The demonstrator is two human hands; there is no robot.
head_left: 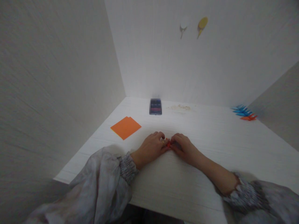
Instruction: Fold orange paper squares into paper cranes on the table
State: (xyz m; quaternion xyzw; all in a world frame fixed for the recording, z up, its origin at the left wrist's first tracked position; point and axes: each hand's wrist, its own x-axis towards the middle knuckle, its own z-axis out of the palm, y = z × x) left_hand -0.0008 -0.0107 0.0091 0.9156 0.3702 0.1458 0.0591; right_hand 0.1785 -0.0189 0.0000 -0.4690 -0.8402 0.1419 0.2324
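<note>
Two hands meet near the middle of the white table (pixel 210 130). The left hand (pixel 151 147) and right hand (pixel 185 148) both curl their fingers tight on a small red paper piece (pixel 168 143) between them. Orange sheets (pixel 125 127) lie to the left, and folded shapes (pixel 244 112) sit far right.

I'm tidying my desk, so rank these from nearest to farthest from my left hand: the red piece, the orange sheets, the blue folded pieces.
1. The red piece, at the left hand fingertips.
2. The orange sheets, on the left.
3. The blue folded pieces, far right by the wall.
</note>
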